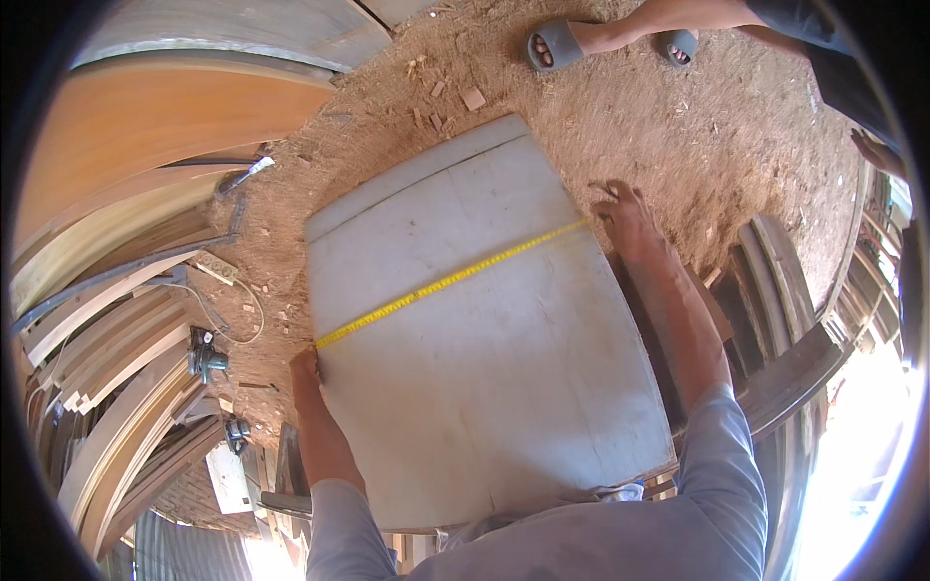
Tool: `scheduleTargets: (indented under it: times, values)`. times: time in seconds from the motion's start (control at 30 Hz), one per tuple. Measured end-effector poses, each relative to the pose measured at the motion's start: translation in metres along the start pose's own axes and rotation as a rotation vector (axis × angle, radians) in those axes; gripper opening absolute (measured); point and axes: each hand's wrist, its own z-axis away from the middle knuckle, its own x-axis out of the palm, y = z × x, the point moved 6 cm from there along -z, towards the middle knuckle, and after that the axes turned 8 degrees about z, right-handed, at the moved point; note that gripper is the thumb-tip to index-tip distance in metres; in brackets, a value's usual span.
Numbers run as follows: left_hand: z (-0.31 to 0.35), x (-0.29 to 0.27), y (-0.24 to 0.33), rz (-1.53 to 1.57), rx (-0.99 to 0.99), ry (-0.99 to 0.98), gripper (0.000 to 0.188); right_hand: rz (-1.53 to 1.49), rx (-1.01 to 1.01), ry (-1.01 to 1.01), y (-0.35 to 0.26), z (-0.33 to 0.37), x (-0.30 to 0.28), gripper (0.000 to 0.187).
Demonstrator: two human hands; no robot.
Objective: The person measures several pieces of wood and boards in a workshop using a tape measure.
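A wide grey-white board [455, 387] lies in front of me, with a dark line across its far end. Across its surface runs a yellow tape measure [450, 281], slanting from the left edge up to the right edge. My left hand [305, 368] is closed at the left edge, where the tape meets it; the board's edge partly hides its fingers. Just past the right edge, beside the tape's other end, my right hand [625, 218] has its fingers stretched out and a little apart. No tape shows between those fingers.
Stacked planks [126, 358] and an orange-brown panel [184, 116] line the left. A power strip [215, 266] and a dark green power tool [205, 356] lie near them. More timber [775, 290] is at right. Another person's sandalled foot [554, 46] stands on the sawdust-strewn floor [668, 116].
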Motion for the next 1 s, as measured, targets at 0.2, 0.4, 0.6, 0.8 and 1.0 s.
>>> scheduleTargets:
  times: [0.2, 0.4, 0.6, 0.8, 1.0]
  values:
    - [-0.047, 0.036, 0.055, 0.305, -0.003, 0.065, 0.021, 0.059, -0.010, 0.003, 0.034, -0.099, 0.041, 0.031]
    - [-0.065, 0.068, 0.103, 0.335, 0.027, 0.125, 0.017, 0.092, -0.013, -0.038, 0.047, -0.142, 0.073, 0.026]
    - [-0.105, 0.068, 0.111, 0.479, 0.073, -0.016, 0.020, 0.097, -0.048, -0.050, 0.045, -0.151, 0.079, 0.025]
    - [-0.080, 0.087, 0.129, 0.324, 0.047, 0.147, 0.020, 0.136, 0.013, -0.039, 0.052, -0.145, 0.074, 0.028]
    - [-0.110, 0.082, 0.109, 0.214, 0.021, 0.015, 0.024, 0.155, 0.036, -0.075, 0.058, -0.149, 0.087, 0.027]
